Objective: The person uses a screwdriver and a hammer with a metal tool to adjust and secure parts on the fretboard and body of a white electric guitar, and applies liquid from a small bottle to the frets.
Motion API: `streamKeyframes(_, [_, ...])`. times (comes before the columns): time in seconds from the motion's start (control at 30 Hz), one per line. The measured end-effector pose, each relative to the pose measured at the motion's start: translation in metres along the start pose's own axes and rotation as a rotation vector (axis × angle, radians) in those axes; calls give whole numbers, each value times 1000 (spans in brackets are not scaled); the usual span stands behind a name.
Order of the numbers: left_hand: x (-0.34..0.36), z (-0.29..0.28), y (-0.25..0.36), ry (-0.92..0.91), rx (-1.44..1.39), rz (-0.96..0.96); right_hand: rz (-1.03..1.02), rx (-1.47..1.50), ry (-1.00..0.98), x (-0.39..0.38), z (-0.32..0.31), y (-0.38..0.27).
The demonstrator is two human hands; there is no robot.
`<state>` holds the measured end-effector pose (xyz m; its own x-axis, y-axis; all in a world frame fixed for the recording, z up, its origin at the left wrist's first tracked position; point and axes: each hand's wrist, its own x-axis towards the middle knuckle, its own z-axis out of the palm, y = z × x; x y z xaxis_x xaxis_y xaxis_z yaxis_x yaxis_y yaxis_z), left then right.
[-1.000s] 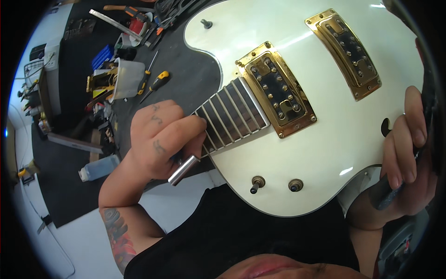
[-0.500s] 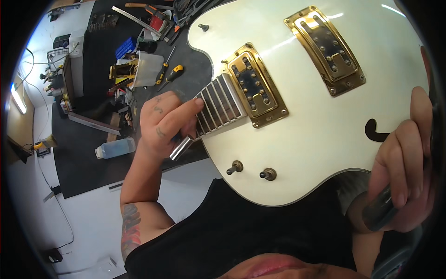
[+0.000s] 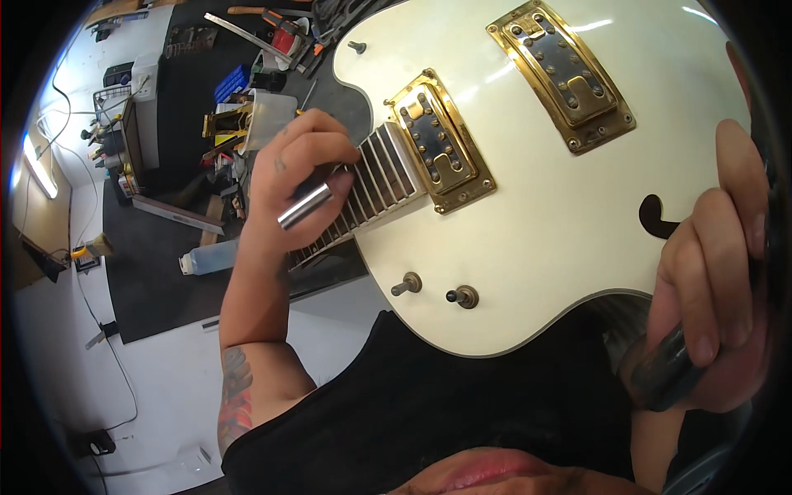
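A cream-white guitar body (image 3: 528, 239) with two gold-framed pickups, a fretted neck end (image 3: 381, 177) and no strings in sight fills the middle. At the left, my left hand (image 3: 301, 177) is closed, its index fingertip at the fretboard's edge. From its grip sticks a shiny metal cylinder (image 3: 305, 206), tilted; its other end is hidden by the fingers. On the right, my right hand (image 3: 709, 280) is closed around a dark rounded object (image 3: 670, 371) next to the guitar's lower edge; its kind is unclear.
Behind the neck lies a black bench top (image 3: 148, 289) with a clear plastic tub (image 3: 271, 120), a bottle of blue liquid (image 3: 210, 258), a metal bar (image 3: 177, 214) and a clamp (image 3: 256, 41). Two toggle switches (image 3: 462, 296) stand up from the guitar's near side.
My left hand has risen a little, and the metal cylinder has turned and moved up and left. The guitar sits slightly higher and further left in view. My right hand keeps its grip.
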<state>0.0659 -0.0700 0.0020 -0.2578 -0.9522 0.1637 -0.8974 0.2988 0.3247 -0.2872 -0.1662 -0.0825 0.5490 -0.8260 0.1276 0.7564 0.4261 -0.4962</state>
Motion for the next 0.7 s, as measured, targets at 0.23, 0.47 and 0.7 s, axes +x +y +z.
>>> streamKeyframes(0.23, [6,8,-11,49,-142,-3,0,0,11,-1,0,0])
streamKeyframes(0.47, [10,13,-3,130,69,95,2,-2,20,-2,0,1])
streamKeyframes(0.7, [9,19,-2,150,67,112,-2,-7,28,-3,0,4])
